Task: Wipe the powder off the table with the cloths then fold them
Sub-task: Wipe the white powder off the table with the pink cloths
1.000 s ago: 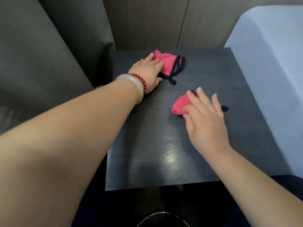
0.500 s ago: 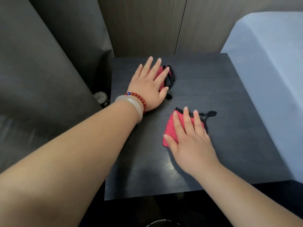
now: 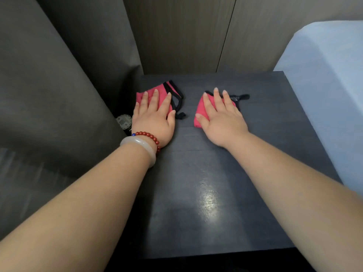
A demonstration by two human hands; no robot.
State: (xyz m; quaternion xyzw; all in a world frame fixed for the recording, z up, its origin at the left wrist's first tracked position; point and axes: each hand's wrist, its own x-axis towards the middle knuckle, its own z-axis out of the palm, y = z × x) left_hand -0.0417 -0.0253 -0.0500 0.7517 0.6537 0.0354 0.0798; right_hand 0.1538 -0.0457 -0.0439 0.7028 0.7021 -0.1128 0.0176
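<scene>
Flatly pressed the left hand [image 3: 155,116] palm-down onto the left pink cloth [image 3: 161,92], fingers straight and spread, curled round nothing. Likewise laid the right hand [image 3: 222,118] open on the right pink cloth [image 3: 200,108], fingers straight, thumb out across its near-left corner. Pinned both cloths against the dark table [image 3: 196,193], toward its far edge: the left cloth by the table's far-left corner, the right cloth about midway across, apart from the first. Hid much of each under the palm, so could judge the long axis only in part. Saw the right cloth slanting from the table's near-left toward its far-right, with a black strap end [image 3: 243,97] pointing at the table's right edge. Saw the left cloth's black trim [image 3: 177,95] turned toward the table's right. Wore a red beaded bracelet [image 3: 149,135] and a pale bangle [image 3: 140,146] on the left wrist. Noted a round dial-faced object [image 3: 123,120] just off the table's left edge, grey fabric [image 3: 49,85] beyond that, and a white-covered surface [image 3: 324,85] past the table's right edge.
</scene>
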